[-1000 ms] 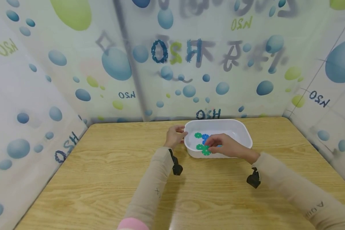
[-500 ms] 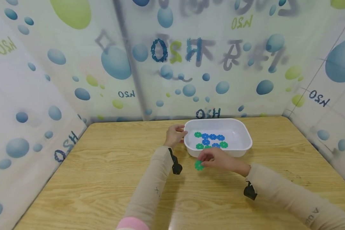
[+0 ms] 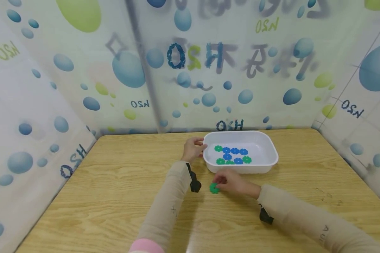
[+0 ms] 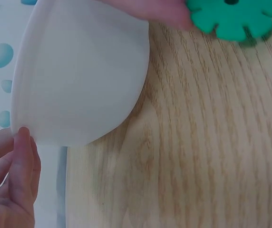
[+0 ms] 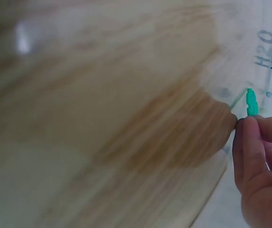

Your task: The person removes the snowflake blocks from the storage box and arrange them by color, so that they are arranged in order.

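Observation:
A white plastic basin [image 3: 256, 169] stands at the back of the table, with several green and blue notched plastic discs in it, such as a blue disc [image 3: 243, 151] and a green disc [image 3: 247, 160]. At the basin's left end, my left hand [image 3: 192, 149] holds the rim between thumb and fingers; in the left wrist view those fingers [image 4: 23, 171] show at the rim. In front of the basin, my right hand [image 3: 232, 181] pinches another green notched disc [image 3: 214, 188] by its edge, low over the table. The right wrist view shows this disc edge-on [image 5: 252, 102].
The wooden table [image 3: 130, 189] extends to the left, right and front of the basin. Behind it hangs a sheet [image 3: 190, 88] printed with blue and green bubbles, and similar sheets close both sides.
My right hand has come out of the basin with a green disc, moving toward me and slightly left, lower to the table. My left hand has stayed at the rim.

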The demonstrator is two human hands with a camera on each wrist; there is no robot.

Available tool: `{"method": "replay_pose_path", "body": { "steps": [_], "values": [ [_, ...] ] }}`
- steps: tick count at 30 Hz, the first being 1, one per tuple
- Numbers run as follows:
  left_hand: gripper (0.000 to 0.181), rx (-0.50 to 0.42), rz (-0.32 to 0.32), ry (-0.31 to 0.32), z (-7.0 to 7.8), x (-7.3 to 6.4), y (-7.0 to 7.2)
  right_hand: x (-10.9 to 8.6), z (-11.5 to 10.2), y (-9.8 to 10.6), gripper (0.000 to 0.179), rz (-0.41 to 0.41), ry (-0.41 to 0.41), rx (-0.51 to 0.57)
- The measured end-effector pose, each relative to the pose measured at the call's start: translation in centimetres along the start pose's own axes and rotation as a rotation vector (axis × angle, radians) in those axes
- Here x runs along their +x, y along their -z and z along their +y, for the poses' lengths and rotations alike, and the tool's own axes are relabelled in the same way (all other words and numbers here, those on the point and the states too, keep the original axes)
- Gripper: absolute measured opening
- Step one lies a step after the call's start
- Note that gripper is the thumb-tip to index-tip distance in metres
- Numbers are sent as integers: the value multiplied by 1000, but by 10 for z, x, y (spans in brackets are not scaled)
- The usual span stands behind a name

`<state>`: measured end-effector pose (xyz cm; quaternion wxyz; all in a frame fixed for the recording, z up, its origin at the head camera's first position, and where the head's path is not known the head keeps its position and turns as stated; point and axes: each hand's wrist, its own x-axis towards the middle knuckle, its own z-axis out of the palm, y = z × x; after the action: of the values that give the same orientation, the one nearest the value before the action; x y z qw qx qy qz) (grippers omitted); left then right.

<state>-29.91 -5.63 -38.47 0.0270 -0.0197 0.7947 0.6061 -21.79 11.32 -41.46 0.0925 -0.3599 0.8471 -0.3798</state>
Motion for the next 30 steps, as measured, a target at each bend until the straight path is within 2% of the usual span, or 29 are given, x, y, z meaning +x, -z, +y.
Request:
{"method": "replay_pose_path", "body": {
  "steps": [6,16,23,30],
  "values": [
    [33,-22,-13,-3,0,-1,0,6,2,-5,11,9,37,-14],
    [33,-19,-6,16,1,0,1,16,-1,-13,11,15,20,-68],
    [33,-11,-8,27,-1,2,1,20,-5,-15,11,-10,-30,-72],
    [33,-7,-4,43,-1,2,1,21,-5,-13,10,-29,-8,-67]
  ]
}}
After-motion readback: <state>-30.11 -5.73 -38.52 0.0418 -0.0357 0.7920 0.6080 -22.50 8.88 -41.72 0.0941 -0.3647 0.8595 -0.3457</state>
